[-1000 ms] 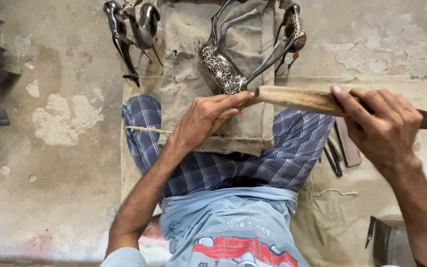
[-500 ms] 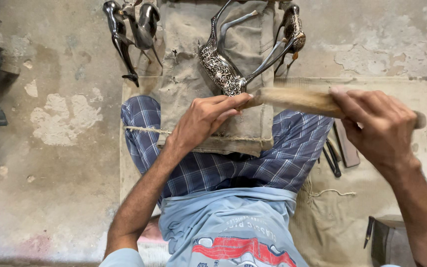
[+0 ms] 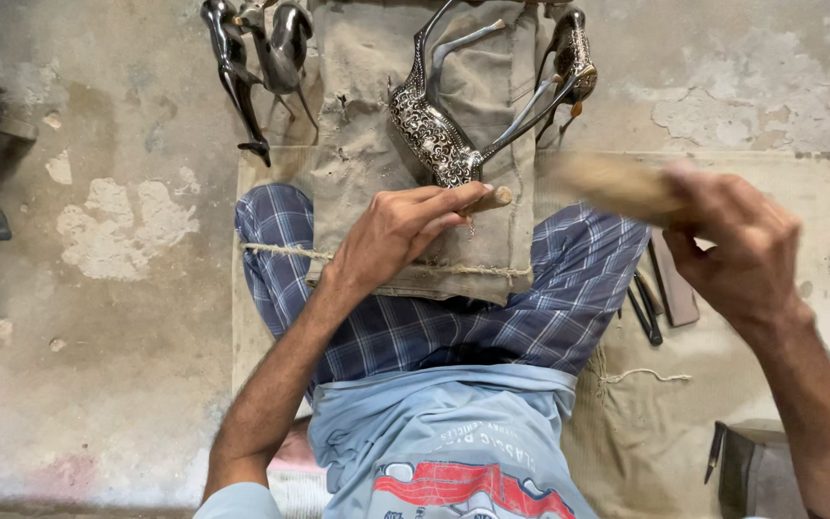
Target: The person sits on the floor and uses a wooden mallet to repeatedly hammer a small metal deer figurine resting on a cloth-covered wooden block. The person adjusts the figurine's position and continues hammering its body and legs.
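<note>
Two hands (image 3: pixel 405 231), engraved figurine (image 3: pixel 434 139) just above, mallet (image 3: pixel 617 185) blurred

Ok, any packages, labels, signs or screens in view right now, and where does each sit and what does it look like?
No packages, signs or screens.
Printed graphic on the pale blue shirt: bottom centre, a red and white picture with a curved line of small dark lettering above it.

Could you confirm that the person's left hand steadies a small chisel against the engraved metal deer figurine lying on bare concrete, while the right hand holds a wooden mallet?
Not quite: the head view shows the engraved metal deer figurine lying on a beige cloth over the lap, not bare concrete. The left hand does steady the small chisel, and the right hand holds the wooden mallet.
</note>
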